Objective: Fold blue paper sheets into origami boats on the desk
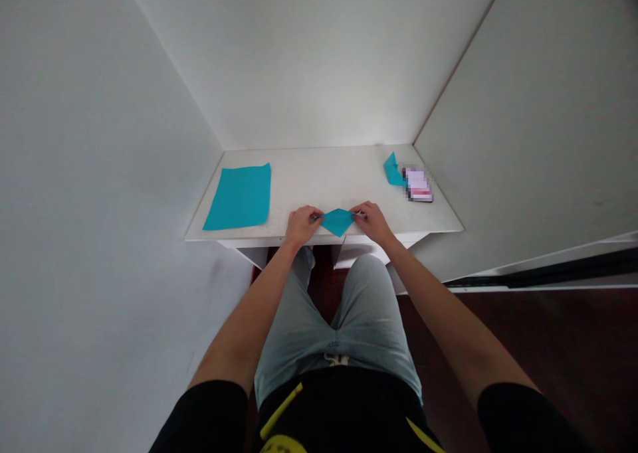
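Observation:
A small piece of folded blue paper (338, 222), shaped like a kite with one point toward me, is at the front edge of the white desk. My left hand (302, 224) pinches its left corner between thumb and fingers. On the opposite corner, my right hand (369, 219) has a similar pinch. The fingertips partly cover both side corners, so the folds there are hidden.
A large blue sheet (239, 198) lies flat at the desk's left. Toward the back right sits a folded blue paper shape (393, 169), beside a phone (419, 184) with a blurred screen. White walls enclose the white desk (319, 174) on three sides.

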A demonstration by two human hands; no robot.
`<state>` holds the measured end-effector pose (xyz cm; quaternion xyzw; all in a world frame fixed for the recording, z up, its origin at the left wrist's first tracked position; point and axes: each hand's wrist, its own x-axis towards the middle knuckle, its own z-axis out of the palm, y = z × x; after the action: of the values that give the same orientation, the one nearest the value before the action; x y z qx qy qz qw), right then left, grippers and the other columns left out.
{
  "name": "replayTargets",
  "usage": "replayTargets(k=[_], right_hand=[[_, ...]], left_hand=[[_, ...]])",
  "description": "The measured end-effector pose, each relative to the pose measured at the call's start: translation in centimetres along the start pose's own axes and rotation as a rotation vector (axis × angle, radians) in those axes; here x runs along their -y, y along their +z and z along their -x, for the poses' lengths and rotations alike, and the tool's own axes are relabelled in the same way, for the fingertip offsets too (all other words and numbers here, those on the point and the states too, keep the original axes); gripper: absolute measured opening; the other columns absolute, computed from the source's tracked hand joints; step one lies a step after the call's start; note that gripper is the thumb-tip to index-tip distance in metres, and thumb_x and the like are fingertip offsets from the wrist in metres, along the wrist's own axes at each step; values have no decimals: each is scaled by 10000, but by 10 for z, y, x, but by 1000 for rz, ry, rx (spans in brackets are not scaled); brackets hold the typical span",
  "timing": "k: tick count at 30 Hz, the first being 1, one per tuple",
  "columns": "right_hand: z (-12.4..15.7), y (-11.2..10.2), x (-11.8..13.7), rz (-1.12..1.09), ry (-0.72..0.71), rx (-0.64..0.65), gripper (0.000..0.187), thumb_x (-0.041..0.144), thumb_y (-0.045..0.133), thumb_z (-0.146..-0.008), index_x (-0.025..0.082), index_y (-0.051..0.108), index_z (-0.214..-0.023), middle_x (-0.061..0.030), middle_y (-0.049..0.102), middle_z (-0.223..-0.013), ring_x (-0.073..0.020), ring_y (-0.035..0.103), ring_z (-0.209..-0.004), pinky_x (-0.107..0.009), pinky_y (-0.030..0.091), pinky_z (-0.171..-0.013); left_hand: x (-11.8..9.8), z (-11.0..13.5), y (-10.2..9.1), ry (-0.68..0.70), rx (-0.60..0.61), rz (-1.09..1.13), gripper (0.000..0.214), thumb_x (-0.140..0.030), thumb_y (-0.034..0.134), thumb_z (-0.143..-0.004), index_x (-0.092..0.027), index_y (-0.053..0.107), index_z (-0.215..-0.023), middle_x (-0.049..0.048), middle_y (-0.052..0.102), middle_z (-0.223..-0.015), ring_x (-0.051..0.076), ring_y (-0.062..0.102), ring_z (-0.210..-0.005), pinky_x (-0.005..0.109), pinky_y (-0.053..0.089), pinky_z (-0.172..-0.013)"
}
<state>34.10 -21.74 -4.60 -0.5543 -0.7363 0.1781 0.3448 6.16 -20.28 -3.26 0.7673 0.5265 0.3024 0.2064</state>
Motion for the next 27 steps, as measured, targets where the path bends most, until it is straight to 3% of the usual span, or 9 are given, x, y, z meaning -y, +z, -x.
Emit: replayTargets(k=[5, 9, 13, 18, 22, 27], right_hand=[[4, 2, 1, 53, -49, -59, 246, 158, 597, -960, 237, 825, -1006, -99, 740, -1047, -298, 629, -1071, -499, 496, -1042], [5, 0, 7, 111, -51, -32, 287, 120, 556, -953, 233, 818, -975, -106, 775, -1128, -301, 664, -1133, -524, 491, -1096], [17, 11, 37, 214, -97, -18, 358, 223, 497, -1055, 224, 776, -1280, -116, 705, -1482, -308, 605, -1409, -543, 443, -1201], [37, 49, 75, 290, -195, 166, 626, 500, 362, -1144, 178, 473, -1669, -133, 472, -1721, -307, 405, -1625, -567, 293, -1344], [43, 53, 67, 323, -175, 203, 769, 605, 322, -1133, 127, 331, -1735, -169, 360, -1772, -307, 324, -1665, -544, 256, -1373], [46, 21, 37, 374, -122, 197, 757, 603, 312, -1135, 143, 339, -1735, -171, 360, -1769, -314, 340, -1658, -575, 252, -1367]], left_hand=[[4, 4, 0, 110, -12, 10, 271, -125, 665, -945, -270, 851, -1078, 51, 816, -1150, 261, 724, -1120, 445, 523, -1044], [5, 11, -1, 205, 53, -38, 291, -163, 692, -934, -288, 869, -1128, 33, 833, -1213, 282, 713, -1170, 494, 511, -1083], [5, 15, -1, 272, 48, -79, 241, -312, 708, -1001, -324, 859, -1189, 28, 821, -1282, 286, 701, -1211, 515, 503, -1084], [3, 14, 0, 304, 62, -178, 204, -317, 703, -1020, -333, 872, -1131, 20, 796, -1351, 296, 693, -1258, 520, 518, -1077], [2, 16, 2, 306, 42, -196, 228, -324, 668, -1046, -330, 857, -1173, 12, 797, -1346, 280, 702, -1291, 522, 522, -1112], [7, 26, 0, 336, 58, -192, 326, -323, 592, -1077, -274, 793, -1330, 50, 751, -1429, 289, 619, -1463, 524, 497, -1195]])
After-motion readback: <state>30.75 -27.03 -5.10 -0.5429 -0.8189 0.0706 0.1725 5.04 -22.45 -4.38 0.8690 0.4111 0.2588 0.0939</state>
